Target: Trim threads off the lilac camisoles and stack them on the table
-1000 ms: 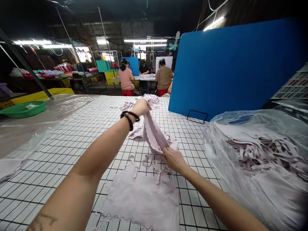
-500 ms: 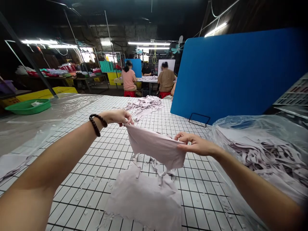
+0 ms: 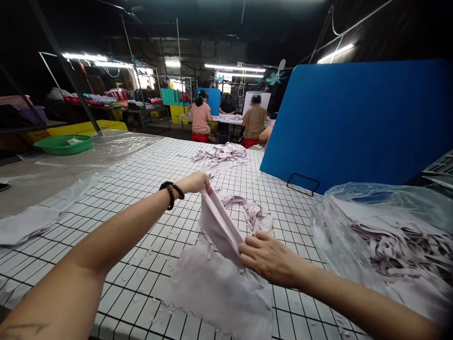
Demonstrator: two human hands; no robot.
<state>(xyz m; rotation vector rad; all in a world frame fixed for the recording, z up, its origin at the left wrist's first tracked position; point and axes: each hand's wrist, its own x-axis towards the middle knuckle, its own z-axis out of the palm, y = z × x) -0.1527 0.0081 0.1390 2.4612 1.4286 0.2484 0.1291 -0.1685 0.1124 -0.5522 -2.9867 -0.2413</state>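
Note:
A pale pink garment (image 3: 220, 229) is stretched between my two hands above the table. My left hand (image 3: 196, 182), with dark beaded bracelets at its wrist, pinches the far upper corner. Closer to me and lower, my right hand (image 3: 269, 257) grips the other end, its back turned up and its fingertips partly hidden by the cloth. Underneath lies another pale pink garment (image 3: 219, 295), spread flat with thin straps at its far side. Crumpled strips of the same cloth (image 3: 258, 217) rest just beyond my right hand.
The table (image 3: 123, 226) has a black grid and small scraps. A cloth heap (image 3: 222, 153) lies farther back. A clear plastic bag (image 3: 329, 231) of stacked garments stands right, below a blue board (image 3: 347, 123) on a wire stand. Left are folded cloth (image 3: 28, 224) and a green basin (image 3: 63, 145). Co-workers sit beyond.
My right hand has come lower and nearer, turning its back upward. The held garment has swung from nearly level across to a steep slant. The view has shifted slightly left.

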